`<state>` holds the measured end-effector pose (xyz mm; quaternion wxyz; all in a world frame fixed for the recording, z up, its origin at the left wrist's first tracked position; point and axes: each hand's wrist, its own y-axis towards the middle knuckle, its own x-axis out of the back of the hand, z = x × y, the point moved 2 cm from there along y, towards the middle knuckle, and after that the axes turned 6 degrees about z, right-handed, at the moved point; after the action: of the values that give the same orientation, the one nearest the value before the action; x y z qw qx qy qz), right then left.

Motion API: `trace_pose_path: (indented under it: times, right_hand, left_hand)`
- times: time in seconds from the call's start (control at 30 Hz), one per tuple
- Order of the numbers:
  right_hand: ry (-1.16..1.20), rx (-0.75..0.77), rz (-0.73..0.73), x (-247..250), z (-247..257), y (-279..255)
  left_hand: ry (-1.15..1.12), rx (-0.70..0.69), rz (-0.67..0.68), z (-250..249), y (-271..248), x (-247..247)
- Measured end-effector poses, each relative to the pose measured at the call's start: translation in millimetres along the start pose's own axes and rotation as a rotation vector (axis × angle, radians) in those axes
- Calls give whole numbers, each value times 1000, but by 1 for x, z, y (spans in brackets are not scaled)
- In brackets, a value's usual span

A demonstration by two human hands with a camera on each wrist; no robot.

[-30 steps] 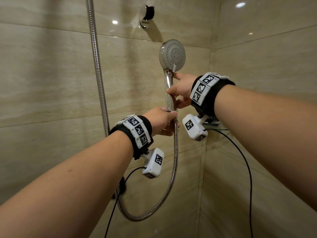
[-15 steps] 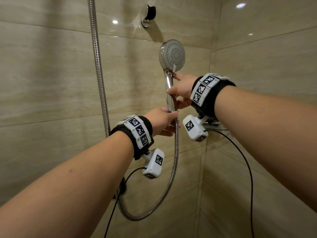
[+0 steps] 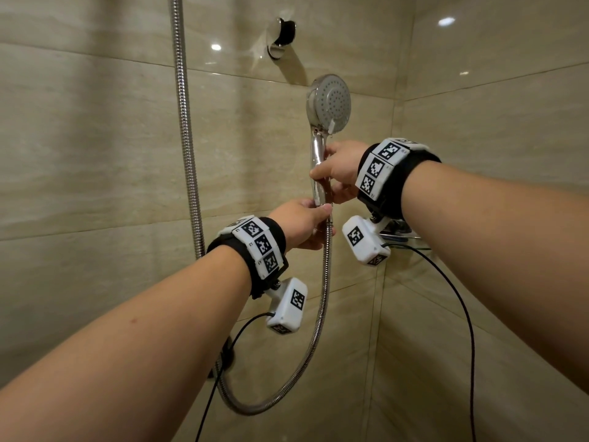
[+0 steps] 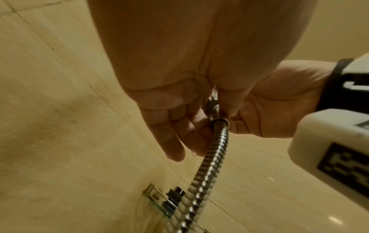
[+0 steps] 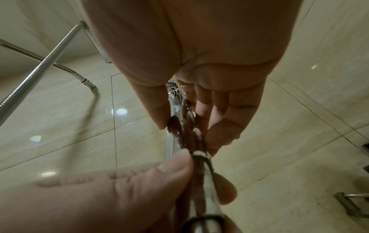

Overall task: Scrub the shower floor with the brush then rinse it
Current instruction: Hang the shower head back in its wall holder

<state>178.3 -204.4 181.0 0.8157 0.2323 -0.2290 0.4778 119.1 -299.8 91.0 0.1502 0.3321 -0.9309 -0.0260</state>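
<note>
Two bare forearms reach forward and up into a tiled shower corner, each wrist wrapped in a black band with white patterned tags and carrying a small white camera box on a dark cable. The left hand [image 3: 302, 223] is the lower one — its thumb and curled fingers pinch the bottom end of the chrome shower handle, right where the ribbed metal hose [image 3: 323, 301] joins it. The left wrist view shows this from below, with the fingers [image 4: 169, 141] lying beside the hose [image 4: 211, 160] and the thumb against its collar. Just above, the right hand [image 3: 339, 172] wraps the middle of the handle, its thumb on the near side and its fingers curled behind. From the right wrist view the fingers [image 5: 225, 119] close narrowly on the shiny handle, with the left thumb in front. The shower head [image 3: 330, 103] stands upright above both hands, its round spray face turned toward the viewer, held free of the wall. The hose drops from the handle, loops low and rises again along the left wall. Higher on the wall — above and left of the shower head — sits the empty chrome holder [image 3: 282, 36]. A glass corner shelf [image 3: 404, 240] shows behind the right wrist. The shower floor and the brush are out of view.
</note>
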Motion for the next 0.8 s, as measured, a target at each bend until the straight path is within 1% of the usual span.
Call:
trace_pose_path:
  times: [0.13, 0.33, 0.47, 0.8]
  right_hand:
    - [-21, -1, -5, 1, 3, 3]
    - [-77, 1, -17, 2, 10, 6]
    - [-71, -9, -31, 1, 11, 8]
    - [-99, 22, -100, 6, 22, 13]
  left_hand:
    - [2, -4, 7, -4, 2, 3]
    - [83, -24, 5, -8, 3, 7]
    - [76, -31, 14, -9, 3, 6]
    - [87, -45, 32, -16, 8, 15]
